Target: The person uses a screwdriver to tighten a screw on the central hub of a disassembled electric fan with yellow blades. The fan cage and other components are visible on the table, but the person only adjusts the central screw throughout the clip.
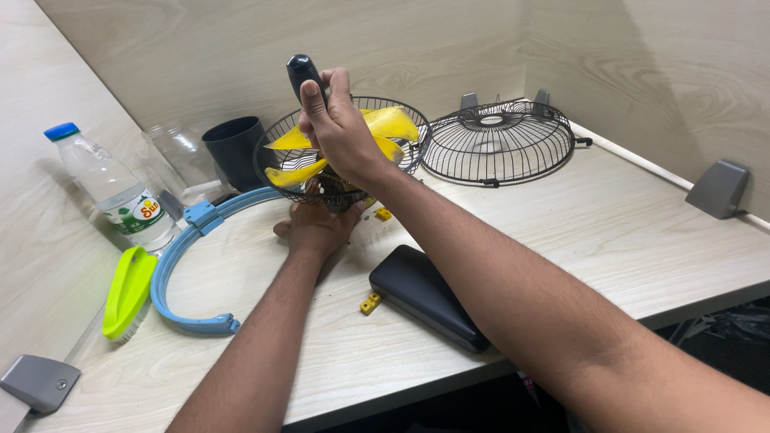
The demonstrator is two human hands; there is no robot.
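Right hand point(341, 128) clamped on screwdriver point(303, 74), driving down into fan point(345, 152). Left hand point(317, 228) braces beneath, fingers hidden, hold unclear. Risk: tip slips, jabs palm below; yellow clips point(370, 303) near wrist could scatter.

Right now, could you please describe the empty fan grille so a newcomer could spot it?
Start at the light wooden desk and look to its far right corner by the partition. There lies a round black wire grille, dome up. Unlike the grille with yellow blades beside it, it is empty and no hand touches it.
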